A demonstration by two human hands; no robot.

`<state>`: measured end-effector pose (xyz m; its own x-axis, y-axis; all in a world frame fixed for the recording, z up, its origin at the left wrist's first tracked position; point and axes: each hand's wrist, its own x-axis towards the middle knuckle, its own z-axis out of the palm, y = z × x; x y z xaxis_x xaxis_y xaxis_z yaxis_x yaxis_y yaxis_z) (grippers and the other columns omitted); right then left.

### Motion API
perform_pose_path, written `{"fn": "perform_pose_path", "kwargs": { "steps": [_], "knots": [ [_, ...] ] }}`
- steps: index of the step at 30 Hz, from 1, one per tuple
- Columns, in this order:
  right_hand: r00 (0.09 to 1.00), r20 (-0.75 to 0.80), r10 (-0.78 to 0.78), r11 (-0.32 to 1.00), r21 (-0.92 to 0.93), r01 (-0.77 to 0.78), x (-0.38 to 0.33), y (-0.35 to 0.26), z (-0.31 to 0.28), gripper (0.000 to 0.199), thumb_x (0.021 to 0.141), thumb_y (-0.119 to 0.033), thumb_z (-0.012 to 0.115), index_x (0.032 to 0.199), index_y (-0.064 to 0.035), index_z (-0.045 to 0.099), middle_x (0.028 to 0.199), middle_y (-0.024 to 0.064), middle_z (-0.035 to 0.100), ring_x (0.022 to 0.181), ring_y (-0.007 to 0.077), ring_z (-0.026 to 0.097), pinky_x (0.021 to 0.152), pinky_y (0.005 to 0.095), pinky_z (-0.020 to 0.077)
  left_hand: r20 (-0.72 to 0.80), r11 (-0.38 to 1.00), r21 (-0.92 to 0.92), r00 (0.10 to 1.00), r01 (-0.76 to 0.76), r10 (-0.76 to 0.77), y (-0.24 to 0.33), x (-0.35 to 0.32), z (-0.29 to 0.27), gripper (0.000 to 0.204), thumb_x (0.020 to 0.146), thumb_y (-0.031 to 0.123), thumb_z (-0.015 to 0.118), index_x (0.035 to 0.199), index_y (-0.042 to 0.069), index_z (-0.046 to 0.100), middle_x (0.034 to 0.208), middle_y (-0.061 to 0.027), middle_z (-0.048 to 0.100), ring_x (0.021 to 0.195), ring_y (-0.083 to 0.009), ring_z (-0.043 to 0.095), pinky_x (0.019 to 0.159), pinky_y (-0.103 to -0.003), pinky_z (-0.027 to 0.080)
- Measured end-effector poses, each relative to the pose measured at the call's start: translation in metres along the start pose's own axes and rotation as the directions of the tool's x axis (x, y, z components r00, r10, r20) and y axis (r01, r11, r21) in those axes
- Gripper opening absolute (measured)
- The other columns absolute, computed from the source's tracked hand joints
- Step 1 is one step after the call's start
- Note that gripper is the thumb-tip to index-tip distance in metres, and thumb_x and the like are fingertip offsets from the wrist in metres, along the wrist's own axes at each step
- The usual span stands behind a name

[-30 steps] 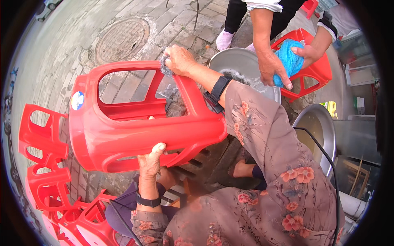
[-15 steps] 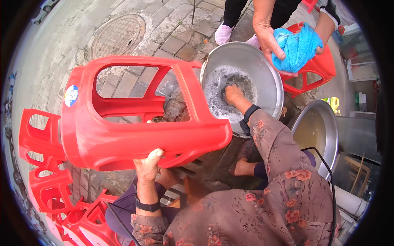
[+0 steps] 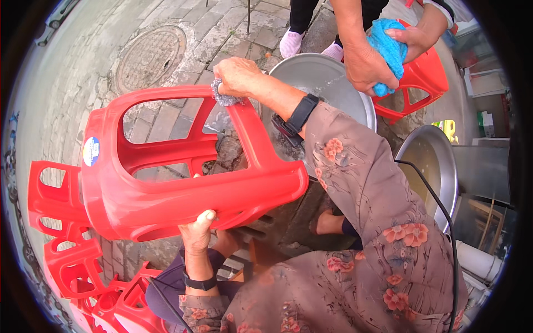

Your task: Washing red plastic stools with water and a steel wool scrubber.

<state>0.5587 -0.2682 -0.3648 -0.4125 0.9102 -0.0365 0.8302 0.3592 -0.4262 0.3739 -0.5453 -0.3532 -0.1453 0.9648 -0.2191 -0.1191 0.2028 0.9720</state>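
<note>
A red plastic stool (image 3: pixel 183 172) was held tipped on its side above the paved ground (image 3: pixel 83 72), its legs pointing away from the person. The left hand (image 3: pixel 197 230) was closed on the stool's lower edge from beneath, thumb up against the red plastic. The right hand (image 3: pixel 237 75) was clenched around a grey scouring pad (image 3: pixel 225 99), which was pressed to the top of one leg — pad and leg touching. Just beyond that hand a wide metal basin (image 3: pixel 333 83) was set on the ground, and a second metal basin (image 3: pixel 436 166) was seen further to the right. More red stools (image 3: pixel 61 233) were stacked at the left edge of the pavement. Beside the first basin another person's hands (image 3: pixel 372 61) were wrapped around a blue cloth (image 3: pixel 388 47), pressed against another red stool (image 3: pixel 422 77) — a round manhole cover (image 3: pixel 150 55) was set in the paving further off.
</note>
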Motion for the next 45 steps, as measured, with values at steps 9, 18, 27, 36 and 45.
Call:
{"fn": "perform_pose_path", "kwargs": {
  "steps": [9, 18, 27, 36, 45],
  "knots": [
    [0.962, -0.140, -0.235, 0.967, 0.069, 0.246, -0.105, -0.029, 0.000, 0.020, 0.070, -0.013, 0.060, 0.088, -0.0047, 0.061, 0.082, 0.0165, 0.057, 0.077, 0.0384, 0.059, 0.068, 0.0473, 0.0481, -0.061, 0.992, -0.118, 0.997, -0.048, 0.041, 0.009, -0.003, 0.005, 0.064, 0.074, 0.015, 0.072, 0.129, -0.004, 0.046, 0.100, -0.0095, 0.060, 0.072, -0.0171, 0.058, 0.060, -0.028, 0.051],
    [0.979, -0.202, -0.036, 0.892, 0.436, 0.123, -0.160, -0.024, 0.005, 0.017, 0.072, -0.015, 0.061, 0.085, -0.0032, 0.059, 0.080, 0.0178, 0.057, 0.072, 0.0374, 0.056, 0.065, 0.0425, 0.0464, -0.131, 0.688, -0.713, 0.990, -0.132, 0.054, 0.017, 0.003, 0.000, 0.070, 0.076, 0.035, 0.074, 0.130, 0.002, 0.044, 0.136, -0.0097, 0.047, 0.123, -0.0248, 0.045, 0.109, -0.047, 0.030],
    [0.967, -0.072, -0.245, 0.673, 0.706, 0.222, -0.188, -0.068, 0.013, 0.020, 0.070, -0.012, 0.061, 0.087, -0.0015, 0.059, 0.084, 0.0149, 0.059, 0.078, 0.0333, 0.060, 0.071, 0.0375, 0.0472, -0.400, 0.628, -0.722, 0.916, -0.291, -0.036, 0.026, 0.008, -0.081, 0.059, 0.067, 0.038, 0.080, 0.114, 0.011, 0.057, 0.112, -0.0063, 0.060, 0.108, -0.0258, 0.054, 0.099, -0.048, 0.041],
    [0.906, 0.082, 0.416, 0.860, 0.289, -0.421, -0.160, 0.109, 0.007, 0.024, 0.066, -0.015, 0.070, 0.087, -0.0037, 0.066, 0.082, 0.0130, 0.066, 0.076, 0.0253, 0.063, 0.070, 0.0347, 0.0477, -0.427, 0.553, -0.708, 0.890, -0.440, 0.160, 0.023, 0.004, -0.128, 0.045, 0.069, 0.035, 0.078, 0.104, 0.011, 0.063, 0.102, -0.0035, 0.066, 0.097, -0.0223, 0.060, 0.095, -0.044, 0.045],
    [0.712, 0.013, 0.702, 0.705, -0.156, -0.692, -0.151, 0.159, 0.111, 0.025, 0.078, -0.013, 0.064, 0.098, -0.0002, 0.068, 0.118, 0.0196, 0.058, 0.110, 0.0384, 0.056, 0.082, 0.0521, 0.0492, -0.228, 0.687, -0.634, 0.934, -0.356, 0.274, 0.028, 0.014, -0.106, 0.031, 0.075, 0.042, 0.072, 0.080, 0.015, 0.059, 0.071, 0.0008, 0.056, 0.058, -0.0121, 0.040, 0.050, -0.026, 0.036]
  ]
}}
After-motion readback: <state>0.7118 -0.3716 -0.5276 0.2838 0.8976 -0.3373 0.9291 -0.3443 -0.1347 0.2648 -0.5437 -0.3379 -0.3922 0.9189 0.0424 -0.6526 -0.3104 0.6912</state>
